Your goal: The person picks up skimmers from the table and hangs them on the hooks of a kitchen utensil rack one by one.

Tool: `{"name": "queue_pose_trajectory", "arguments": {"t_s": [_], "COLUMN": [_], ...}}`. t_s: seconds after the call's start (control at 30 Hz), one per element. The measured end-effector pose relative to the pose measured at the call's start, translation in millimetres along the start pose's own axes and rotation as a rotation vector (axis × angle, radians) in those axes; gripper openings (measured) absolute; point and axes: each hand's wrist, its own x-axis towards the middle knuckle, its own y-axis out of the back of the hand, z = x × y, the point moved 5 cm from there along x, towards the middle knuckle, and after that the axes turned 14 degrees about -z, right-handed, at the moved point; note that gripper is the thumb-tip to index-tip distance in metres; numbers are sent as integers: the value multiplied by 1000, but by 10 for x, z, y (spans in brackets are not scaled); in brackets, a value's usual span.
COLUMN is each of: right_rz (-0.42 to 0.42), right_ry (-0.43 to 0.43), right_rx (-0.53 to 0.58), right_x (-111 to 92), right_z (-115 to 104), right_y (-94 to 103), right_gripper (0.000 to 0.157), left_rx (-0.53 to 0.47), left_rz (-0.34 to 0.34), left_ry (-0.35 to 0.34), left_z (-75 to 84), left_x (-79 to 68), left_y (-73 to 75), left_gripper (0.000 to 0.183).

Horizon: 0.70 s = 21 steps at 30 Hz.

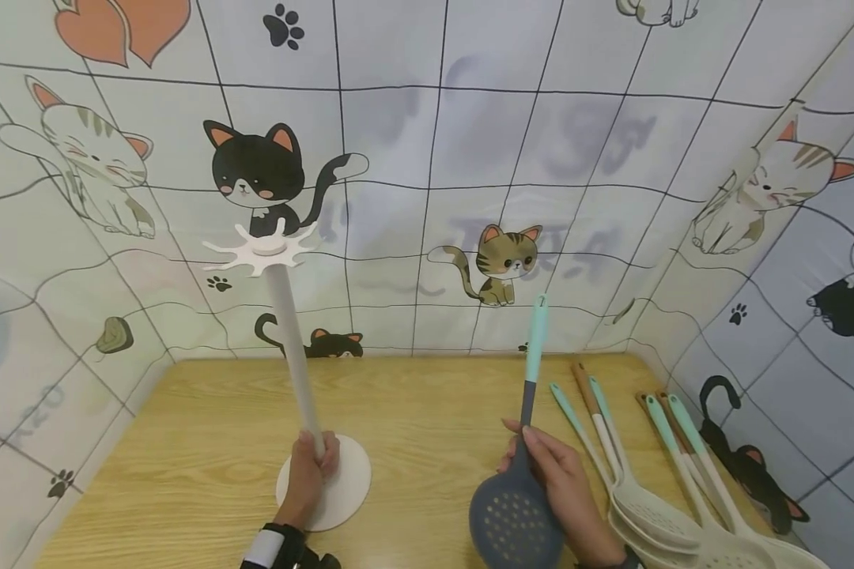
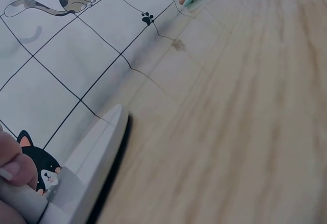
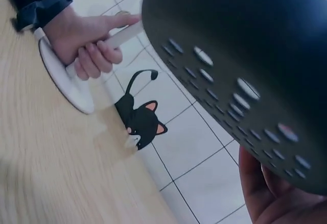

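My left hand (image 1: pixel 311 472) grips the lower pole of a white utensil stand (image 1: pixel 292 340), just above its round base (image 1: pixel 352 482). Hooks (image 1: pixel 269 246) spread out from the top of this stand, and nothing hangs on them. My right hand (image 1: pixel 558 482) pinches the dark grey neck of a skimmer (image 1: pixel 515 518) with a mint handle end. Its perforated head points down and the handle points up. Seen from the right wrist, the skimmer's head (image 3: pixel 230 45) fills much of the view, with the left hand (image 3: pixel 92 50) around the pole behind it.
Several cream utensils (image 1: pixel 658 514) with mint or brown handles lie in a pile on the right of the wooden table (image 1: pixel 413 442). A cloth wall (image 1: pixel 398 197) printed with cats and grid lines encloses the table at the back and sides.
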Motion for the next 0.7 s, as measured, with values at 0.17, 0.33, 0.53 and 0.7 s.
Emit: {"name": "queue_pose_trajectory", "arguments": {"t_s": [0.17, 0.33, 0.53, 0.7], "right_rz": [-74, -87, -106, -102], "right_ry": [10, 7, 51, 79], "right_rx": [22, 10, 6, 18], "right_x": [84, 103, 98, 123], "right_z": [-25, -55, -100, -120], "right_y": [-92, -159, -223, -262], "right_gripper": [38, 40, 42, 37], "left_rx": [-5, -5, -10, -31], "left_rz": [-1, -21, -37, -68], "left_ry": [-4, -3, 13, -11], "left_z": [26, 42, 17, 54], "left_x": [-12, -7, -11, -18], "left_y": [-57, -104, -140, -200], "left_gripper": [77, 79, 78, 77]}}
